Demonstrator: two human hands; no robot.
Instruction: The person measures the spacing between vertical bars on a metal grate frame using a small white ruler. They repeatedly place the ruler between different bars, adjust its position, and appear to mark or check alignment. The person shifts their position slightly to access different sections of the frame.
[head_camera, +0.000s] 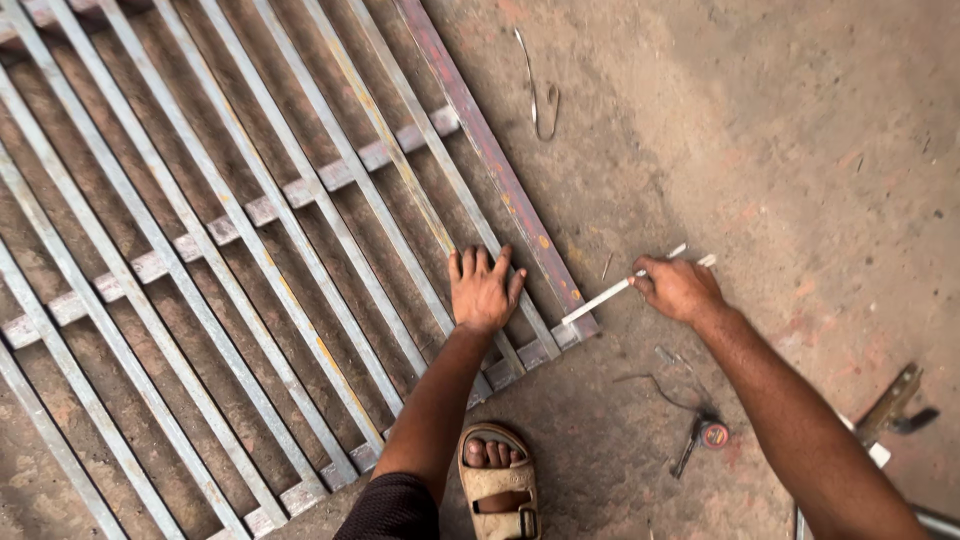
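Bare hands work at the near right corner of a large grey metal grille of long parallel bars (240, 250), which lies flat on the brown dirt floor (780, 150). The left hand (484, 290) rests palm down on the grille bars, fingers spread wide and flat, gripping nothing, just left of the grille's rust-red outer frame bar (490, 160). The right hand (678, 290) is to the right of the grille, over the dirt, its fingers curled closed around a thin white stick (605, 298). That stick slants down to the left, and its far tip meets the near end of the frame bar at the grille's corner; whether it is chalk or a marker cannot be told. Beside the right hand, on its far side, a second short white piece (706, 260) lies on the floor.

Nearer the person, a foot in a tan strapped sandal (497, 485) stands just by the grille's near edge. To its right a small round tape measure with a red face (713, 434) lies on the dirt. Farther off, beyond the grille's right edge, a bent loop of grey wire (540, 95) lies on the floor.
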